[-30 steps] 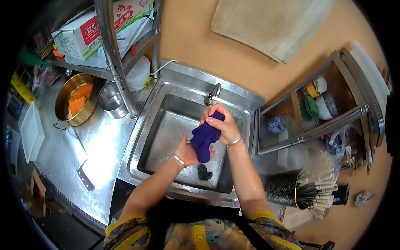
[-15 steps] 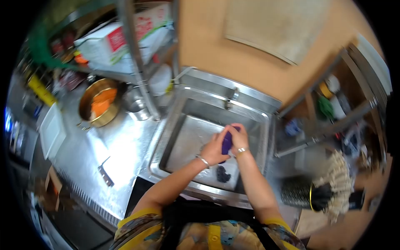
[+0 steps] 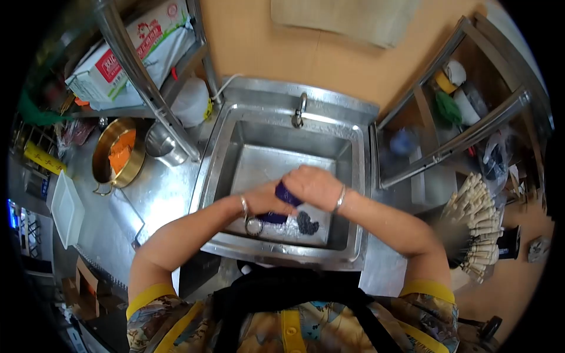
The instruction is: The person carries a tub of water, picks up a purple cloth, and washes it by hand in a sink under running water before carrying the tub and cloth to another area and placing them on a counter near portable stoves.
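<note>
Bright, counter (image 3: pixel 158 197) glare – fisheye warp, blk corners

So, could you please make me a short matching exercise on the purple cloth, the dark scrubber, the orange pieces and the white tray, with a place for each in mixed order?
Things:
1. Purple cloth
2. Dark scrubber
3. Orange pieces
4. White tray

Places:
A. Inside the gold-coloured pot
B. At the far left of the metal counter
C. On the bottom of the sink
D. Between the left hand and the right hand

Right pairs: 1-D, 2-C, 3-A, 4-B
</note>
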